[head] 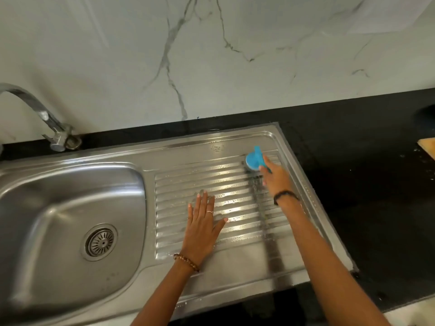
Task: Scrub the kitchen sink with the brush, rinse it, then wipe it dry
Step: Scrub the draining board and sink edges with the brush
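Observation:
The steel sink has a basin (47, 189) on the left with a round drain (100, 242), and a ribbed drainboard (235, 182) on the right, wet with droplets. My right hand (276, 177) grips a blue brush (254, 158) and holds it down on the far right corner of the drainboard. My left hand (203, 228) rests flat with straight fingers on the ribs near the drainboard's left side. No water runs from the tap (37, 111).
A black counter (364, 184) surrounds the sink, backed by a white marble wall (211, 55). A wooden board's corner (427, 147) pokes in at the right edge, and a dark round object (426, 116) sits at the far right.

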The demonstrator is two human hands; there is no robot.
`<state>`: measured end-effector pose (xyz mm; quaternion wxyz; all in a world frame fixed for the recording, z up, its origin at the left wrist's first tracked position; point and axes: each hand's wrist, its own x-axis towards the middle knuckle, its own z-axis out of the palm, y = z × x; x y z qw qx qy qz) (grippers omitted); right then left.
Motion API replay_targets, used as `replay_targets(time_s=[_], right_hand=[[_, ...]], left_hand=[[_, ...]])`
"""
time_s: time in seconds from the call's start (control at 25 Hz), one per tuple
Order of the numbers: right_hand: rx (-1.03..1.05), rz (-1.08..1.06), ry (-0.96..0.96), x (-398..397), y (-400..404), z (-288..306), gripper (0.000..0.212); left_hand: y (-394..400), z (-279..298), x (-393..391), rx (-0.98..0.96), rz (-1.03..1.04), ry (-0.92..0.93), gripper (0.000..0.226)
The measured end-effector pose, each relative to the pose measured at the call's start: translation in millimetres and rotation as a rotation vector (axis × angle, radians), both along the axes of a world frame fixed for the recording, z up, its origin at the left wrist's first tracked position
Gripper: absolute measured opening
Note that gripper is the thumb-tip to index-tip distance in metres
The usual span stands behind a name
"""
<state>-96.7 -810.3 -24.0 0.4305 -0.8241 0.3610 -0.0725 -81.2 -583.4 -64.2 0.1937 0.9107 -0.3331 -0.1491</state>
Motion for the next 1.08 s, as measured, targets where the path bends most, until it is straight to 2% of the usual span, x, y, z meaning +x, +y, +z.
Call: replay_targets(time_s=[0.08,0.16,0.24,0.4,0.48,0.52,0.6,0.76,0.88,1.0,1.08], right_hand=[[-0.043,0.032,0.019,41,-23,3,0.047],[-0.051,0.042,0.025,43,-27,6,0.047],[-0.041,-0.002,0.03,4,-13,6,0.046],[0.04,-0.127,-0.03,-122,48,8,0.041],[0.076,-0.099,0.05,-156,69,10,0.031],[0.081,-0.104,0.072,-158,69,8,0.035],[0.052,-0.104,0.054,-134,58,9,0.044],[-0.115,-0.022,0.11,-25,-10,5,0.046],[-0.087,-0.035,0.129,28,-40,11,0.045],[-0.098,-0.11,0.167,31,-8,3,0.047],[-0.08,0.011,0.152,26,34,-5,0.047]], left_hand=[[-3,0,6,0.024,0.004,0.008,0.106],[-10,2,15,0.043,-0.002,-0.007,0.107],[-16,4,20,0.046,-0.028,-0.027,0.108],[-21,4,21,0.033,-0.05,-0.024,0.107],[-21,0,21,0.042,-0.049,-0.035,0.104],[-21,-2,21,0.045,-0.047,-0.035,0.102],[-19,-2,21,0.055,-0.057,-0.041,0.095],[-15,0,21,0.055,-0.058,-0.051,0.09],[-15,1,22,0.075,-0.062,-0.074,0.092],[-13,1,22,0.093,-0.043,-0.075,0.094],[-12,-1,21,0.095,0.002,-0.069,0.097]])
